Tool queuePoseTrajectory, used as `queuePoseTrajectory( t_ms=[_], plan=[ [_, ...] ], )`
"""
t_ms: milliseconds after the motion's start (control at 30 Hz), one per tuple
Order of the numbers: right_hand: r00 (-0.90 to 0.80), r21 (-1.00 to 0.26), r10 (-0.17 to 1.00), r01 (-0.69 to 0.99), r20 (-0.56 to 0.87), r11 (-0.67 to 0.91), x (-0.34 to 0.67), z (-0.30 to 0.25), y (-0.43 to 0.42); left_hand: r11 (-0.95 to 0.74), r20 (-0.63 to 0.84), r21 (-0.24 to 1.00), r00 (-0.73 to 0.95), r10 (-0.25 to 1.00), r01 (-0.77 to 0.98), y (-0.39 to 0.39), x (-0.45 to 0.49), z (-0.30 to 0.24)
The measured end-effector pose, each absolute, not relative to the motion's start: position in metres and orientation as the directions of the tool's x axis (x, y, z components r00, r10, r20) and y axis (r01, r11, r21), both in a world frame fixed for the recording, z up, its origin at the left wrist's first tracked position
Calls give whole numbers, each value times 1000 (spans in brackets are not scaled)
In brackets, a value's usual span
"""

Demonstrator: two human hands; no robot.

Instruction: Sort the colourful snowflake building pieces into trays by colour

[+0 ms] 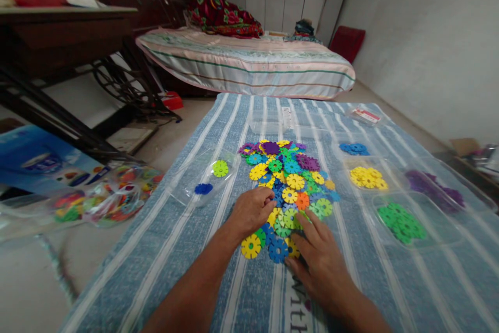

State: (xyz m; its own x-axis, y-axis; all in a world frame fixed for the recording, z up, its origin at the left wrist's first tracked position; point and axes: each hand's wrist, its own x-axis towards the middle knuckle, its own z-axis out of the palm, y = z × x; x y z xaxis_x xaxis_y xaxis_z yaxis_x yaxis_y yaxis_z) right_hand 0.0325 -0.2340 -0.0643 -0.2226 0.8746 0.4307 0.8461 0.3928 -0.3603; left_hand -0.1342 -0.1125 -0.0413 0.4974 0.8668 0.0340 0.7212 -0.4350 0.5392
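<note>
A heap of flat, notched plastic discs (289,195) in yellow, blue, green, purple and orange covers the middle of the striped cloth (187,250). My left hand (252,211) rests at the heap's left side with its fingers curled closed; whatever they hold, if anything, is hidden. Along the heap's near right side lies my right hand (319,252), fingers spread and touching the discs. A yellow disc (250,246) and a blue disc (278,250) lie between the two wrists at the near end of the heap.
To the right, clear tubs hold blue discs (354,149), yellow discs (368,178), purple discs (434,190) and green discs (401,222). A clear tray at left has one lime disc (220,168) and one dark blue disc (203,188). Another clear container (268,124) stands beyond the heap.
</note>
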Motion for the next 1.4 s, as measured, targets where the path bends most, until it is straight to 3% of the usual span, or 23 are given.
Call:
queuePoseTrajectory(
  t_ms=[300,833,967,1100,1167,1400],
  plan=[
    [-216,-358,862,843,459,402,38,-75,-236,-452,50,523,503,863,723,-111,-135,-44],
    [-43,-521,885,795,463,311,60,-66,-225,-430,20,532,497,868,729,-112,-134,-42],
    [-18,-467,837,824,547,322,95,-48,-202,-429,11,537,502,865,726,-112,-135,-42],
    [164,-321,654,938,738,128,137,-21,-177,-429,13,539,502,865,724,-113,-135,-40],
    [165,-274,611,958,774,87,142,-15,-172,-433,14,538,505,863,724,-113,-134,-38],
    [-131,-359,748,815,651,455,48,-46,-199,-426,13,558,506,863,712,-112,-134,-40]
  ],
)
